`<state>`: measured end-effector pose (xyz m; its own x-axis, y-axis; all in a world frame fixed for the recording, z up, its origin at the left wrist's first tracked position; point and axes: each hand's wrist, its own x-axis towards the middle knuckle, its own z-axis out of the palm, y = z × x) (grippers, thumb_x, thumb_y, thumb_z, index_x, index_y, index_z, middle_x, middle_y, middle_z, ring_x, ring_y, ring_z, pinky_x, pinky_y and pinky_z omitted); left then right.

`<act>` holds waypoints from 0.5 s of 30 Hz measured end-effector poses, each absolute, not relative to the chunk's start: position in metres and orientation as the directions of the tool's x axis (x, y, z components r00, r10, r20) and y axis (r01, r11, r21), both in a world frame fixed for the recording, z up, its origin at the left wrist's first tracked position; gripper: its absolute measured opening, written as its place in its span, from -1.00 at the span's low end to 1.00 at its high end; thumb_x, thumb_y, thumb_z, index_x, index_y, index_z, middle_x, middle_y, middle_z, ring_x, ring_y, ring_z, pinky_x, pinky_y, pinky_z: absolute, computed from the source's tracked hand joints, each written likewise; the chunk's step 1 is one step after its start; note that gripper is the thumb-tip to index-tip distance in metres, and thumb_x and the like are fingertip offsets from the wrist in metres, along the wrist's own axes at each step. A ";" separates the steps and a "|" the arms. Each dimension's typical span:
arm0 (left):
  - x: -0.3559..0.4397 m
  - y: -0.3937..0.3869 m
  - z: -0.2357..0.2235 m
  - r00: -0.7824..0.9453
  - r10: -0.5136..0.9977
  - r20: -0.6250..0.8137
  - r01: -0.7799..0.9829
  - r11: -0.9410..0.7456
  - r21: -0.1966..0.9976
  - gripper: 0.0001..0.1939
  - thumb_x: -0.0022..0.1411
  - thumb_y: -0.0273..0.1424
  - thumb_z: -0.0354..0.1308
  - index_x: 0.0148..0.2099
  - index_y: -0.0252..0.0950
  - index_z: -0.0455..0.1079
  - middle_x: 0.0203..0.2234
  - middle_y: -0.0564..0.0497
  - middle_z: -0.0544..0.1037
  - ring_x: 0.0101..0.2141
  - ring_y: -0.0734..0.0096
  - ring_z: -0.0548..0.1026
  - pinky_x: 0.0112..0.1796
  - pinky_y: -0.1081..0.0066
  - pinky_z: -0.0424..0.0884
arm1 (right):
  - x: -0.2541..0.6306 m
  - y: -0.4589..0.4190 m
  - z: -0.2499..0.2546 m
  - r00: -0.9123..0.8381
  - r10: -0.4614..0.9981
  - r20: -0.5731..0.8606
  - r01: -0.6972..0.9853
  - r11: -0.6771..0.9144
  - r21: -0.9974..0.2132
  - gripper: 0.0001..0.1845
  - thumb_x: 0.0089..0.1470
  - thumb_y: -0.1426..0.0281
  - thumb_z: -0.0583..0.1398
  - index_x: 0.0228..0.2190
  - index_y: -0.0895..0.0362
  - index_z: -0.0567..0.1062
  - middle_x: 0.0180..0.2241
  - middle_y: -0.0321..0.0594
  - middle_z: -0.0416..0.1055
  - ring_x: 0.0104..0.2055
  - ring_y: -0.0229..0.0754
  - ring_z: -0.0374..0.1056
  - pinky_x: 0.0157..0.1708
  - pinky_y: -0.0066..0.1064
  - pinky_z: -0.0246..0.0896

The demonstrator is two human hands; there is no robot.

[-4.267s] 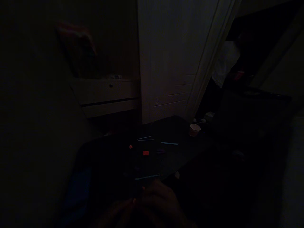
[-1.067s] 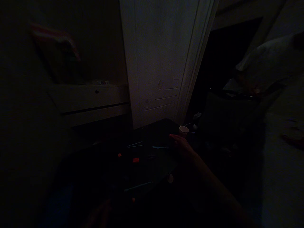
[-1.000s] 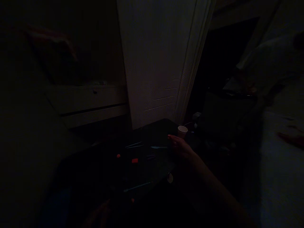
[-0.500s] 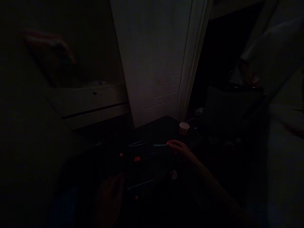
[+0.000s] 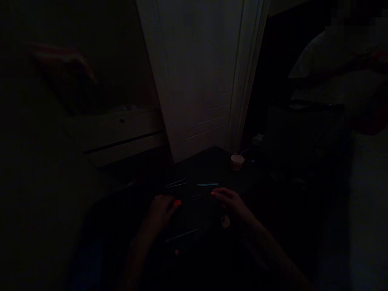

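The red-orange block (image 5: 177,202) lies around the middle of the dark surface (image 5: 197,169), at the fingertips of our left hand (image 5: 162,208); we can't tell whether they grip it. Well apart from it, our right hand (image 5: 228,199) has its fingertips closed on a small orange piece (image 5: 212,193). Between our hands is a dark item (image 5: 197,197), with a blue knife (image 5: 207,184) beyond. Nearer us lies a thin blue rod (image 5: 182,235); a cup (image 5: 237,162) stands toward the far right corner.
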<state>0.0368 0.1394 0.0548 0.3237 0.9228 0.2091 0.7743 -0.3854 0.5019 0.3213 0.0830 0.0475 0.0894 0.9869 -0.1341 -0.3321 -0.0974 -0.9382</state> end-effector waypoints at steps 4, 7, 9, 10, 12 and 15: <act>0.033 0.104 0.065 0.258 0.930 0.261 0.699 -0.366 0.614 -0.75 0.28 -0.34 0.24 -0.02 -0.20 0.60 -0.24 -0.01 0.78 -0.26 0.21 0.75 -0.20 0.28 0.67 | 0.308 0.065 0.052 0.096 0.986 -0.134 -0.311 -0.099 -0.945 -0.45 -0.19 -0.03 0.58 -0.29 0.12 0.72 -0.43 -0.31 0.55 -0.53 -0.37 0.23 -0.54 -0.50 0.05; 0.035 0.065 0.079 0.223 0.916 0.334 0.643 -0.395 0.656 -0.78 0.21 -0.30 0.30 -0.08 -0.15 0.62 -0.27 0.06 0.78 -0.29 0.27 0.74 -0.23 0.36 0.67 | 0.292 0.044 0.064 0.081 0.989 -0.121 -0.268 -0.095 -0.959 -0.51 -0.17 0.01 0.59 -0.32 0.10 0.73 -0.45 -0.31 0.56 -0.53 -0.33 0.27 -0.53 -0.49 0.11; 0.040 0.043 0.093 0.211 0.872 0.441 0.578 -0.475 0.663 -0.82 0.18 -0.34 0.34 -0.13 -0.11 0.63 -0.32 0.12 0.76 -0.35 0.36 0.73 -0.31 0.46 0.65 | 0.280 0.028 0.076 0.070 0.995 -0.064 -0.204 -0.048 -0.978 -0.60 -0.11 0.06 0.57 -0.33 0.08 0.74 -0.43 -0.28 0.60 -0.47 -0.27 0.37 -0.47 -0.47 0.22; 0.044 0.034 0.100 0.195 0.825 0.530 0.548 -0.540 0.639 -0.85 0.15 -0.39 0.35 -0.20 -0.09 0.63 -0.37 0.15 0.74 -0.40 0.41 0.71 -0.34 0.52 0.63 | 0.274 0.020 0.082 0.060 0.998 -0.009 -0.166 0.001 -0.986 -0.66 -0.05 0.10 0.56 -0.33 0.06 0.75 -0.41 -0.27 0.62 -0.41 -0.23 0.43 -0.40 -0.45 0.28; 0.050 0.022 0.112 0.157 0.746 0.647 0.511 -0.622 0.593 -0.83 0.10 -0.46 0.35 -0.25 -0.08 0.62 -0.45 0.20 0.69 -0.47 0.50 0.67 -0.38 0.61 0.59 | 0.263 0.007 0.093 0.043 0.991 0.124 -0.127 0.129 -0.984 -0.80 0.04 0.20 0.52 -0.34 0.03 0.76 -0.35 -0.25 0.66 -0.29 -0.17 0.52 -0.27 -0.43 0.37; 0.052 0.011 0.119 0.164 0.750 0.640 0.474 -0.629 0.615 -0.88 0.13 -0.46 0.34 -0.29 -0.09 0.60 -0.41 0.16 0.68 -0.42 0.51 0.69 -0.35 0.64 0.59 | 0.249 -0.007 0.099 0.019 0.969 0.244 -0.104 0.245 -0.964 -0.90 0.10 0.28 0.50 -0.30 -0.02 0.77 -0.34 -0.28 0.67 -0.28 -0.21 0.54 -0.25 -0.48 0.39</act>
